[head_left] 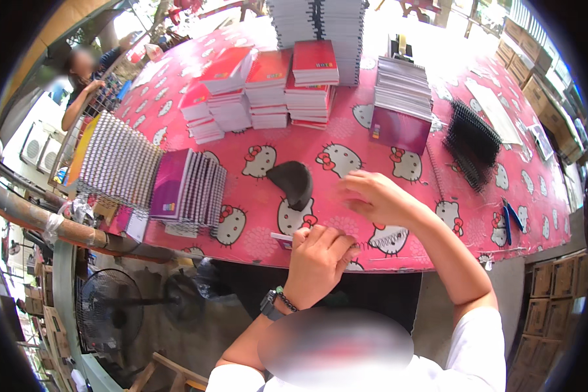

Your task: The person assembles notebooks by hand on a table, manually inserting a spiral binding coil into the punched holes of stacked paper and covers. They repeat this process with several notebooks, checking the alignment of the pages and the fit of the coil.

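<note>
Left hand (pixel 319 261) low, fingers curled; right hand (pixel 375 197) farther forward, fingers loosely bent

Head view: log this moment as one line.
left hand: holds purple-and-white notebook, mostly hidden | right hand: over pink table, no object visible in it | nearby: dark curved block, black coils

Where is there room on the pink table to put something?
Between the purple notebooks on the left and the dark curved object, or between the black coils and the blue-handled tool. It's crowded farther back, among the red books.
</note>
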Demonstrator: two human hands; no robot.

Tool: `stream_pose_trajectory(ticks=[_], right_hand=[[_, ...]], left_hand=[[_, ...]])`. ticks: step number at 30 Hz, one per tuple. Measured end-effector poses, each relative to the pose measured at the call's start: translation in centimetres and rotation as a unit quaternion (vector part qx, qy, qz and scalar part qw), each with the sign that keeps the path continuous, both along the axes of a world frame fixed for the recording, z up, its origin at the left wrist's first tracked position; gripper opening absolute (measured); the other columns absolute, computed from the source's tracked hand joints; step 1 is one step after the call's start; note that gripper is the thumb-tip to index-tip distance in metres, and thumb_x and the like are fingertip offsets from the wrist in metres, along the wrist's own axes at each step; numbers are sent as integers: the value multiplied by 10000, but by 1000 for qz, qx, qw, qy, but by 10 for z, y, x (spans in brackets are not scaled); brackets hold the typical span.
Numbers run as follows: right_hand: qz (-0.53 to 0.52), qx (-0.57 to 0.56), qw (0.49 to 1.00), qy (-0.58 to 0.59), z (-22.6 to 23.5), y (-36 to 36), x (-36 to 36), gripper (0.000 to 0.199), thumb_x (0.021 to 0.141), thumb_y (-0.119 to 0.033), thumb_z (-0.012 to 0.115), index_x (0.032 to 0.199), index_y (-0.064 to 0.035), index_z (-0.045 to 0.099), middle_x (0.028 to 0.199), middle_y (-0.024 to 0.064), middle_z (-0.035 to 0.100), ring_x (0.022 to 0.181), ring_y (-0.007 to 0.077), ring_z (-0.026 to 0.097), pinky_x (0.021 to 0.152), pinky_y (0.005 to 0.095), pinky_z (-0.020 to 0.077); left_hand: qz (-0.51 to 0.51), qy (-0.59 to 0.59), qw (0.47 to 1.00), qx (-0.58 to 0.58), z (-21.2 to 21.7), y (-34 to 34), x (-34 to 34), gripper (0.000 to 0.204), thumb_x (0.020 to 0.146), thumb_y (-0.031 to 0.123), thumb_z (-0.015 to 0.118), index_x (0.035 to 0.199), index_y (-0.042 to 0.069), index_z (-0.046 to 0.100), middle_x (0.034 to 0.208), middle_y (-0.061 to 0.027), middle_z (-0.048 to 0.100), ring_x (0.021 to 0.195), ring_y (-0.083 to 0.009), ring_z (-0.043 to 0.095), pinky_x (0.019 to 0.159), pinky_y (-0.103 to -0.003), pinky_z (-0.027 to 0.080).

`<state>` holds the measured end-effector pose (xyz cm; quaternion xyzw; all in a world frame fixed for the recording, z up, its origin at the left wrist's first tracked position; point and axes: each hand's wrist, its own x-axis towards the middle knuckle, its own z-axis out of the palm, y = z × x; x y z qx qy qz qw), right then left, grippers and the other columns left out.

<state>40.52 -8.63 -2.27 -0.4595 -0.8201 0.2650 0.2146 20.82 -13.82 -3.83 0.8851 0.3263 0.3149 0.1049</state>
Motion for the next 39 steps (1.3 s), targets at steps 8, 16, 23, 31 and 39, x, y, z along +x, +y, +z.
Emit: stream_pose_trajectory(ticks=[8,16,23,31,39], right_hand=[[123,44,979,-157,-10,81,-68,727,555,-108,726,1242,-168,497,1352,122,356,1212,333,363,1007,465,347],[72,82,993,-43,-42,78,-79,681,578,-410,800,1154,-137,562,1119,152,505,1094,332,429,907,428,413],[-54,8,997,55,-16,6,-2,534,636,-431,759,1020,-77,647,998,124,578,1023,288,485,902,408,408],[33,-216,853,473,-18,-66,13,571,633,-570,700,937,-86,684,819,98,586,886,238,504,766,356,406],[-8,-119,941,318,-5,-55,5,499,669,-498,717,896,-55,685,827,90,566,865,241,504,806,365,404]], left_hand=[[-16,48,999,0,3,1,-11,196,781,249,652,919,121,598,885,-2,601,809,-179,555,743,-341,351],[-37,11,999,-17,-1,3,-15,228,786,278,662,971,156,607,911,18,606,837,-154,563,820,-361,343],[-46,20,999,-2,-3,7,-17,166,788,304,652,910,193,632,860,44,585,875,-135,547,1009,-517,192],[4,15,1000,-1,-2,25,-36,244,639,315,757,778,163,626,760,42,580,855,-139,554,983,-531,219],[22,-7,1000,15,-4,24,-34,239,608,296,778,737,158,631,718,46,587,780,-138,558,977,-479,231]])
